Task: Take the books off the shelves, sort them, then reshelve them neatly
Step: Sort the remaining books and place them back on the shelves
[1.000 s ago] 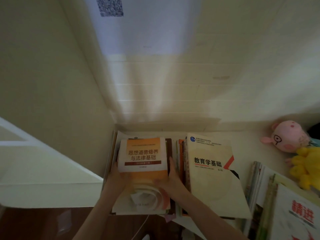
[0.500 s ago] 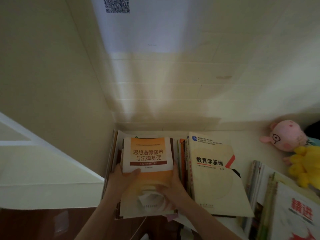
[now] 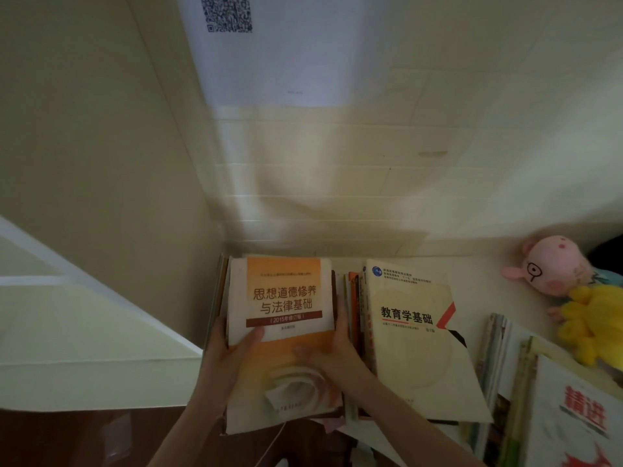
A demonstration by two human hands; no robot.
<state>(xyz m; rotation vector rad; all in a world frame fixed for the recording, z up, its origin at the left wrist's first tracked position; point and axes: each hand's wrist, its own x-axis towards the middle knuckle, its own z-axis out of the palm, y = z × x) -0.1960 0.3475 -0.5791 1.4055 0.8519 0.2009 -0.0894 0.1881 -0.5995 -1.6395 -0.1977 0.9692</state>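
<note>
An orange-and-white book (image 3: 286, 298) lies on top of a stack in the corner of the shelf top. My left hand (image 3: 229, 358) grips its left edge, thumb on the cover. My right hand (image 3: 333, 352) grips its right edge, thumb lying across the cover. To the right lies a cream book (image 3: 418, 345) with a red and black corner mark. Between the two, several thin books (image 3: 354, 298) show their edges. More books (image 3: 505, 375) sit at the lower right, one white with red characters (image 3: 580, 412).
A pink plush pig (image 3: 549, 264) and a yellow plush toy (image 3: 593, 321) sit at the right edge. The white shelf top (image 3: 478, 274) meets a cream wall behind. A white ledge (image 3: 84, 338) juts out at the left. A sheet with a QR code (image 3: 229, 11) hangs above.
My left thumb has come up onto the orange book's cover. The book has shifted slightly toward me and to the right in view.
</note>
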